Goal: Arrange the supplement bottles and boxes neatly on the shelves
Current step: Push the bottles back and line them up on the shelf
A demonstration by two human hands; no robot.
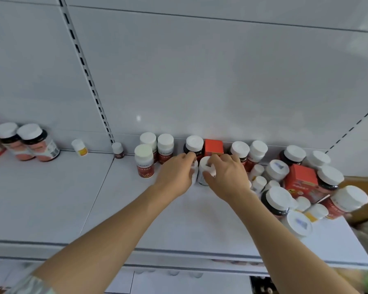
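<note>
Both hands meet at the middle of the white shelf (pixel 119 209). My right hand (pixel 226 175) grips a white-capped bottle (pixel 204 174) from above, fingers curled over its cap. My left hand (pixel 175 172) holds a second white bottle (pixel 194 171) just left of it, mostly hidden by the fingers. Behind them, along the back wall, stand a dark bottle (pixel 194 145) and a red box (pixel 213 147). Three red-labelled bottles (pixel 145 163) stand upright to the left.
A crowded heap of white-capped bottles and a red box (pixel 301 182) fills the shelf's right end, some tipped over. Two large bottles (pixel 37 142) lean at the far left, with two small bottles (pixel 79 147) near the slotted upright (pixel 89 81). A lower shelf shows below.
</note>
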